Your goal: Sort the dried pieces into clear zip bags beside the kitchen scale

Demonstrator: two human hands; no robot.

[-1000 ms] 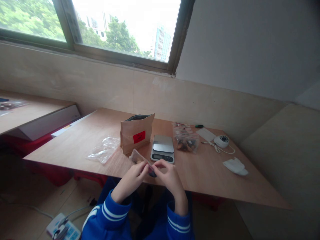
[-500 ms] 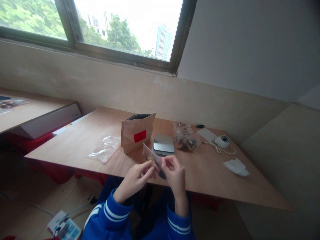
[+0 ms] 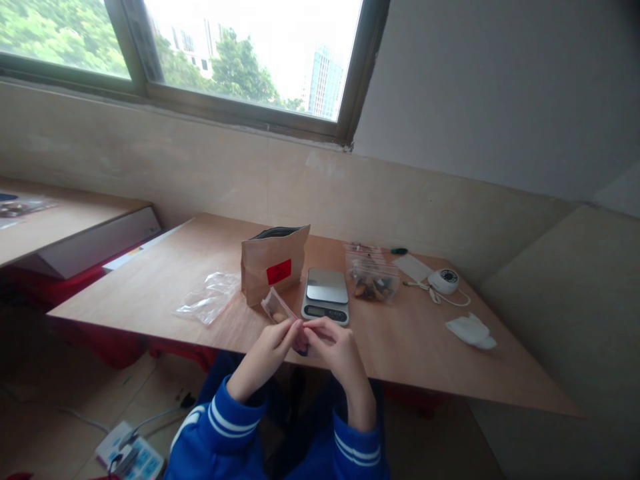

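My left hand point(image 3: 270, 350) and my right hand point(image 3: 336, 348) meet at the table's front edge, both pinched on a small clear zip bag point(image 3: 278, 309) with brownish pieces inside. The bag tilts up and away to the left from my fingertips. Just behind it sits a small digital scale point(image 3: 326, 294) with a bare steel platform. A brown paper pouch point(image 3: 273, 263) with a red label stands open to the scale's left.
A crumpled clear plastic bag point(image 3: 207, 297) lies left of the pouch. Right of the scale stands a clear bag of dark pieces point(image 3: 373, 281), then a white card, a round white device with cable point(image 3: 443, 281) and a white mask point(image 3: 471, 331). The wooden table point(image 3: 150, 280) ends at my lap.
Half a second ago the small bag stood up higher between my hands, hiding the scale's display. It has tipped back down to the left, and my fingertips have closed together again.
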